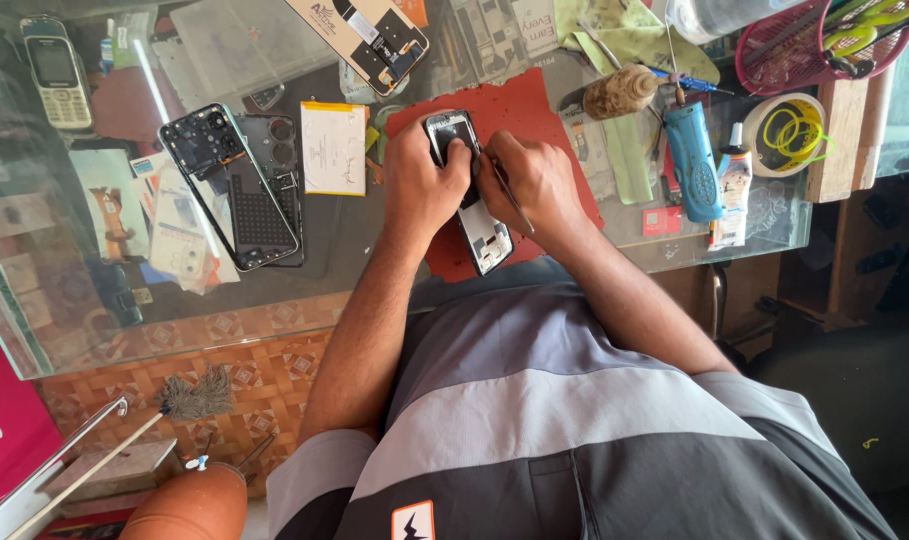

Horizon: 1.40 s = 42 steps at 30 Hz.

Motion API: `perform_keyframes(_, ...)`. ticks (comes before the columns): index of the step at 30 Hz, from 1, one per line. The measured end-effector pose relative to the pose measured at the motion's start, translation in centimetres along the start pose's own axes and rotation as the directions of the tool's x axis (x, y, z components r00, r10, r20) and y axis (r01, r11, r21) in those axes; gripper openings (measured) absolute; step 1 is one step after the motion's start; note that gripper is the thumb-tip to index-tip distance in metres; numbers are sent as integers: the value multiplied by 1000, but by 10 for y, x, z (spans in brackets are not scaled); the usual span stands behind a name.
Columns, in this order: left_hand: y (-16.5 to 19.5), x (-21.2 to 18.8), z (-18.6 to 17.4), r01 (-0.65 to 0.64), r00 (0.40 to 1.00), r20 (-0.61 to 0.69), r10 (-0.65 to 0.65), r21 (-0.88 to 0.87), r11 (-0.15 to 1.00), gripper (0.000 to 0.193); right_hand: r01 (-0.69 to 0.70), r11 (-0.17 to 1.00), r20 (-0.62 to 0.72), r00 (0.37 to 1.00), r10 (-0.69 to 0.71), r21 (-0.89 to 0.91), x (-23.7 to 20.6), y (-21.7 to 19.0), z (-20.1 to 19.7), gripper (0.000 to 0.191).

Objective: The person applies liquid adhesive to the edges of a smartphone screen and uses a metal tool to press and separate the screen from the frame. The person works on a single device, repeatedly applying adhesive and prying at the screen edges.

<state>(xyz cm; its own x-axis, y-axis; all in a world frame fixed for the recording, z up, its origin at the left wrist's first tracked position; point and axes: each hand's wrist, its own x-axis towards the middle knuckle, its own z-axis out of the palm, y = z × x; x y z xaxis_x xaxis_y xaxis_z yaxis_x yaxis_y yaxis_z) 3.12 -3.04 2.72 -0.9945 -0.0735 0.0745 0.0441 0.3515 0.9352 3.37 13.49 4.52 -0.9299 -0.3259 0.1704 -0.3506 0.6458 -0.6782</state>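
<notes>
Phone frame (pixel 483 232) gripped by left hand (pixel 422 185).

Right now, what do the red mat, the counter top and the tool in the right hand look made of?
Red mat: looks like matte rubber or silicone, lying flat with no glare.
Counter top: clear glass; papers and cards show through it and light streaks reflect off it.
Tool in the right hand: thin and grey, probably metal; too small to be sure.
</notes>
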Motion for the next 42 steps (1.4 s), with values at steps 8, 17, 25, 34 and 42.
perform_keyframes(8,0,0,0,17,1000,17,-17,-16,1000,20,31,999,-63,998,-30,20,10,0,5,15)
perform_keyframes(17,5,0,0,27,999,30,-26,-17,999,20,40,995,-78,996,-33,89,10,0,2,11)
perform_keyframes(25,7,-1,-2,-23,1000,-14,23,4,1000,22,-49,999,79,996,48,19,-14,-8,-10,12)
perform_keyframes(34,6,0,-2,-33,999,-4,33,31,999,21,17,999,46,999,-15,-51,-2,0,-1,19)
perform_keyframes(42,9,-4,-3,33,999,18,-34,10,999,22,-40,999,143,989,40,-3,-73,-21,-24,16)
